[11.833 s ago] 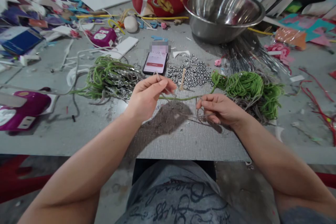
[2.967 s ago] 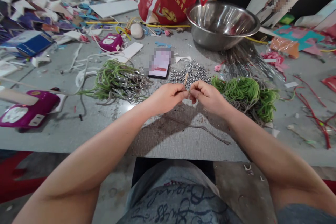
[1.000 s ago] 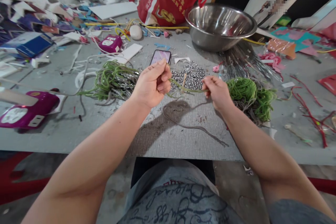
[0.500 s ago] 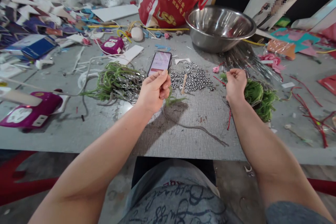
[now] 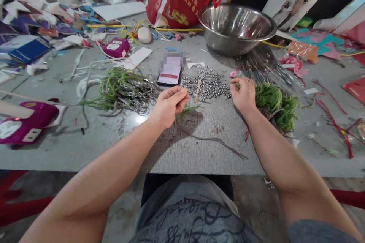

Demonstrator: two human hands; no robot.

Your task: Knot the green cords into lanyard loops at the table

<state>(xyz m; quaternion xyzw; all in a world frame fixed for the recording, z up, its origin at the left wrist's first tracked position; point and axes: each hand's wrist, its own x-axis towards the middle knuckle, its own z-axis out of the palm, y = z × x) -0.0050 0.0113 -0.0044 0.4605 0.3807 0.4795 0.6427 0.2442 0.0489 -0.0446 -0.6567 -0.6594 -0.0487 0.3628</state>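
Observation:
My left hand (image 5: 170, 106) is closed in a pinch above the middle of the table. Below it, a green and grey cord (image 5: 212, 139) comes out and trails right across the tabletop. My right hand (image 5: 244, 94) has its fingers bent together at the right edge of a pile of silver beads (image 5: 211, 83). A bit of green shows by its fingertips; what they hold, if anything, I cannot make out. A bundle of green cords (image 5: 275, 102) lies just right of that hand. Left of my left hand lies another bundle of green and grey cords (image 5: 116, 87) with silver beads on them.
A phone (image 5: 169, 78) lies behind my left hand. Farther back stand a steel bowl (image 5: 228, 43) and a red bag (image 5: 173, 0). Purple devices (image 5: 37, 119) with cables are at left, paper scraps beyond. Red cords (image 5: 338, 133) lie at right.
My right hand has moved left, from beside the green bundle to the edge of the beads. My left hand has shifted slightly right and toward me, still pinched. The view has turned a little.

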